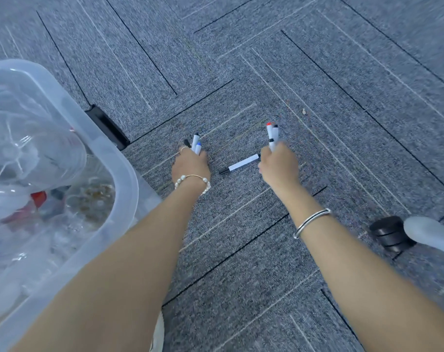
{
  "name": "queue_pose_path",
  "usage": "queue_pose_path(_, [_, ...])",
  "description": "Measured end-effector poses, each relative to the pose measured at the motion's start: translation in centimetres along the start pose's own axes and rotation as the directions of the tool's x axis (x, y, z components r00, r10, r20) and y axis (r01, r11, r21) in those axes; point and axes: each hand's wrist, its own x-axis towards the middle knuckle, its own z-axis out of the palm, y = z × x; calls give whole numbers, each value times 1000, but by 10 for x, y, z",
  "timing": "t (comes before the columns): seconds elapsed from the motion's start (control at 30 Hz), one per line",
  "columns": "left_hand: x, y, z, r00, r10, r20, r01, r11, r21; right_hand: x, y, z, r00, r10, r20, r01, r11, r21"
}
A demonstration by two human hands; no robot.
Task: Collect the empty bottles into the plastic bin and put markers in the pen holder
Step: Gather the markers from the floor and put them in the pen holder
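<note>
My left hand (190, 162) is closed around a bunch of white markers (196, 144) with blue and black caps, low over the carpet. My right hand (279, 166) grips another bunch of markers (272, 134), one red-capped, the others dark-capped. A single white marker with a black cap (241, 163) lies on the carpet between the two hands, its right end touching my right hand. At the left stands the clear plastic bin (119, 174), filled with empty transparent bottles (33, 153). No pen holder is in view.
Grey-blue carpet tiles with dark and pale lines cover the floor. A black latch (108, 127) sits on the bin's far side. At the right edge are a black chair caster (391, 236) and a grey chair leg (429, 233).
</note>
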Motion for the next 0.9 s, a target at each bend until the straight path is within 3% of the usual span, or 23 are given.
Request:
queue_pose_path(0.13, [-7, -8, -2, 1000, -24, 0, 23, 977, -212, -17, -12, 13, 996, 68, 60, -58, 986, -155])
queue_pose_path(0.23, [-13, -19, -3, 997, 51, 66, -16, 893, -451, -17, -17, 11, 991, 101, 88, -73, 957, -281])
queue_pose_path(0.33, [-20, -28, -1, 990, 98, 101, -29, 843, -537, -9, -25, 10, 987, 114, 114, -72, 945, -318])
queue_pose_path(0.6, [-27, -34, -7, 994, 111, 7, -101, 925, -367, -28, -32, 21, 992, -95, 83, 118, 927, -356])
queue_pose_path(0.7, [-45, -20, -24, 986, 160, 38, -145, 956, -256, -48, -39, 7, 968, -211, 136, 231, 961, -154])
queue_pose_path(0.8, [-88, 3, -56, 970, 197, 140, -167, 966, -198, -78, -62, -28, 956, -240, 169, 245, 970, -8])
queue_pose_path(0.9, [-138, 29, -113, 944, 290, 156, -261, 948, -181, -118, -102, -83, 964, -223, 142, 211, 973, 95])
